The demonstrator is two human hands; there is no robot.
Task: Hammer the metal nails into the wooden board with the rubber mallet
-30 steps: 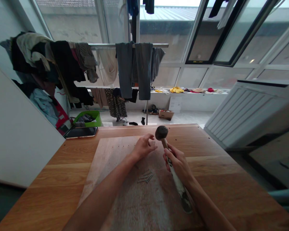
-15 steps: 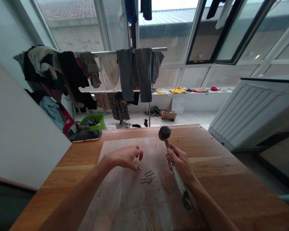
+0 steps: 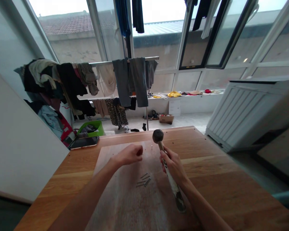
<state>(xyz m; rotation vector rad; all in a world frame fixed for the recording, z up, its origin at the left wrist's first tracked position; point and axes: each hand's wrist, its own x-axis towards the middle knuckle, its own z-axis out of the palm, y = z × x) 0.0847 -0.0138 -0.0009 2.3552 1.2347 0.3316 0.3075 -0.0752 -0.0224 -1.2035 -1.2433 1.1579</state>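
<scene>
My right hand [image 3: 172, 165] grips the handle of a hammer [image 3: 167, 170], whose dark round head is raised above the far part of a pale wooden board [image 3: 125, 205]. A single nail [image 3: 151, 147] stands upright in the board just left of the hammer head. My left hand [image 3: 130, 154] hovers over the board with fingers curled into a pinch; what they hold is too small to make out. A small heap of loose nails [image 3: 143, 180] lies on the board between my two forearms.
The board lies on a wooden table [image 3: 231, 192]. A phone [image 3: 83, 142] rests at the table's far left corner. A white panel [image 3: 16, 150] leans at the left, a white slatted unit [image 3: 250, 109] stands at the right. A clothes rack [image 3: 120, 80] and green basket [image 3: 92, 127] stand beyond.
My left hand left the upright nail, dipped toward the loose nails, and has now come back up toward the far part of the board with fingers closed. The hammer stayed raised.
</scene>
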